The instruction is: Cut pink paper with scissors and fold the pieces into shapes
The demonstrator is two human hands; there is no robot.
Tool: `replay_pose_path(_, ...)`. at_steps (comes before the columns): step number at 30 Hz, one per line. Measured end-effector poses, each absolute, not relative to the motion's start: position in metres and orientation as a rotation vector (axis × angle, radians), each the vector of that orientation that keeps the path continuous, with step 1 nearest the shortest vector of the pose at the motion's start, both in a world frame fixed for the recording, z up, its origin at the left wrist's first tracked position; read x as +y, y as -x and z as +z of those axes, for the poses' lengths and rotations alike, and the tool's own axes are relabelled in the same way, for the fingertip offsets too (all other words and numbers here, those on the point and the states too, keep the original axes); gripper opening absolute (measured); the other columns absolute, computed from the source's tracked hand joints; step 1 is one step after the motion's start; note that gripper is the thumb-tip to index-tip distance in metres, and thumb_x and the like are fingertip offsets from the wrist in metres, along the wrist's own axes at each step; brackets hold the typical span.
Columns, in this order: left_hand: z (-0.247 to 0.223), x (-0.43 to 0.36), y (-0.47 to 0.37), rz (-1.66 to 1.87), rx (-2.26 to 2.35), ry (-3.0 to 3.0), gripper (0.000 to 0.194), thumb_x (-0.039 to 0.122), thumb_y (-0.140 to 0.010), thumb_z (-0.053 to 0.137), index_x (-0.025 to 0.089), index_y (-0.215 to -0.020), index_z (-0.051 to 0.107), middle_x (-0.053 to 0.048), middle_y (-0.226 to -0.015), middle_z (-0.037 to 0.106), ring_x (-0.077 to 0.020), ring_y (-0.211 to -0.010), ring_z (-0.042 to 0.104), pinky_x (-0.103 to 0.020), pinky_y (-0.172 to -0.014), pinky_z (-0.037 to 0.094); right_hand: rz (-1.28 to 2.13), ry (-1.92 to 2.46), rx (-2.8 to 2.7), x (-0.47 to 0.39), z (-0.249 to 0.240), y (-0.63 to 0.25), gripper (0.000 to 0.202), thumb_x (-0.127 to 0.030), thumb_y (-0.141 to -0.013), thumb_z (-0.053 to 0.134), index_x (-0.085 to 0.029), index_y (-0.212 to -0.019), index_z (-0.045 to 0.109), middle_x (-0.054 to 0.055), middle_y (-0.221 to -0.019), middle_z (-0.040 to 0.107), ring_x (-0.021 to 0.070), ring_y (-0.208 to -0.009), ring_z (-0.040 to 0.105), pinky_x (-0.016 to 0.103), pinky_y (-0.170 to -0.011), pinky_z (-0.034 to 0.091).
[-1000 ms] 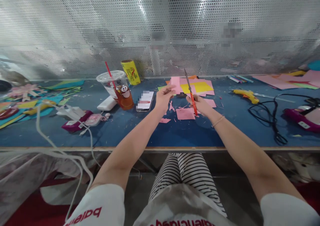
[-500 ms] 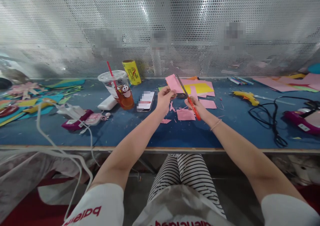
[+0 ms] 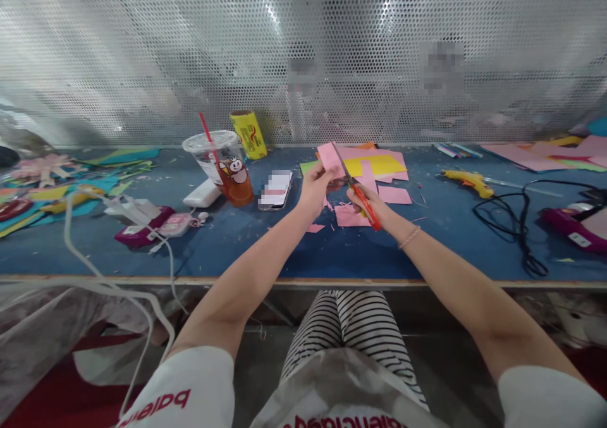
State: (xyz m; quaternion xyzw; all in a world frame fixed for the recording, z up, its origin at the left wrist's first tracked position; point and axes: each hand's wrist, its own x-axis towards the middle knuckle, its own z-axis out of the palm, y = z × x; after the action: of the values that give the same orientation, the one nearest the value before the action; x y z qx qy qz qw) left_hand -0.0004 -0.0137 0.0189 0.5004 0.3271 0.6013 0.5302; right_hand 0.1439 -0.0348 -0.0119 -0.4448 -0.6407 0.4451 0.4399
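My left hand (image 3: 317, 184) pinches a piece of pink paper (image 3: 329, 157), raised over the blue table. Fingers of my right hand (image 3: 364, 201) are wrapped round the red handles of a pair of scissors (image 3: 369, 211). The scissor blades point up and away, along the right edge of the held paper. Under and beside my hands lie a cut pink sheet (image 3: 351, 217), another pink piece (image 3: 395, 195) and small scraps. Behind them, a yellow sheet (image 3: 377, 165) rests among pink sheets.
Left of my hands are a phone (image 3: 275, 189), a drink cup with a red straw (image 3: 227, 169) and a yellow roll (image 3: 250, 134). A yellow glue gun (image 3: 468, 183) and black cable (image 3: 520, 226) lie right. White cables (image 3: 95, 267) cross the table's left front edge (image 3: 199, 281).
The scissor handles have spread a little and the blades sit closer to the held paper's edge. The camera view has shifted slightly.
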Motion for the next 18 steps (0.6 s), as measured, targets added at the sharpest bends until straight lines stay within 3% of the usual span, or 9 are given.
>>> replay_pose_path(5,0.018,-0.0125,-0.0004,1.441,0.808,-1.18,0.018,0.034,-0.071,0.065,0.018,-0.079,0.06,-0.001,-0.071,0.064,-0.0122,-0.062,0.061,-0.028,-0.064,0.049,1.129,1.095,-1.588,-0.0358,-0.0119,-0.1423,0.049,-0.067,-0.065,0.056,-0.021,-0.073,0.04,-0.006,-0.06,0.038,0.0059,-0.048,0.038,0.02,-0.041,0.029)
replay_pose_path(12,0.0186,-0.0121,0.0005,1.45,0.807,-1.164,0.011,0.026,-0.07,0.064,0.016,-0.073,0.061,-0.002,-0.068,0.065,-0.0107,-0.056,0.058,-0.027,-0.062,0.049,1.14,1.061,-1.613,-0.0342,-0.0146,-0.1435,0.047,-0.067,-0.069,0.053,-0.022,-0.07,0.039,-0.006,-0.055,0.037,0.0071,-0.046,0.038,0.022,-0.044,0.034)
replay_pose_path(18,0.0211,-0.0153,0.0004,1.395,0.758,-1.031,0.016,0.024,-0.067,0.066,0.016,-0.062,0.052,0.003,-0.051,0.05,-0.0097,-0.053,0.055,-0.027,-0.061,0.047,1.149,1.089,-1.632,-0.0384,-0.015,-0.142,0.051,-0.072,-0.071,0.045,-0.022,-0.069,0.04,-0.006,-0.049,0.039,0.0081,-0.041,0.04,0.023,-0.04,0.034)
